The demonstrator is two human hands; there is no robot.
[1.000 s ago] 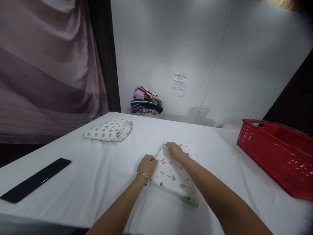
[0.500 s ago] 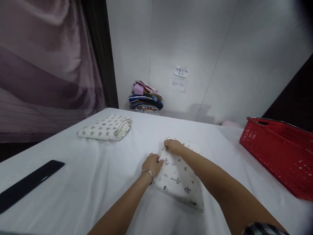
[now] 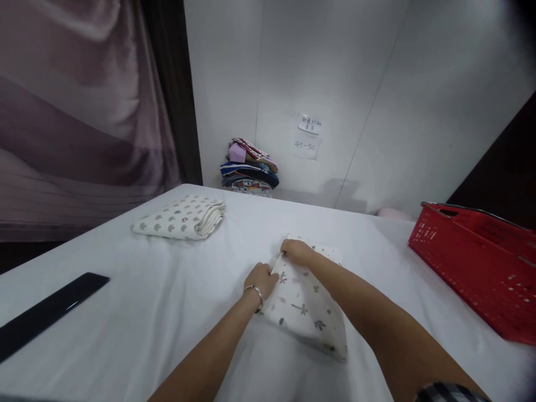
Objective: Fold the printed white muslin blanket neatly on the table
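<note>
A folded white cloth [image 3: 307, 310] with small grey plant prints lies on the white-covered table, slightly right of the middle. My left hand [image 3: 260, 281], with a bracelet at the wrist, pinches its left edge. Farther up that same edge, my right hand [image 3: 297, 251] grips the cloth near its far left corner, the fingers curled over the border. The right forearm crosses above the cloth and covers part of its right side. Another folded white cloth [image 3: 180, 218], printed with grey shapes, rests apart at the far left of the table.
A red plastic basket [image 3: 473, 262] stands at the right edge. On the left lies a flat black strip-like object [image 3: 50, 312]. Behind the table is a stack of folded fabrics [image 3: 250, 170] against the wall, with paper labels [image 3: 307, 137] beside it. A curtain [image 3: 75, 111] hangs at left.
Both hands keep their hold on the cloth's left edge and have barely moved. The view has shifted very slightly.
</note>
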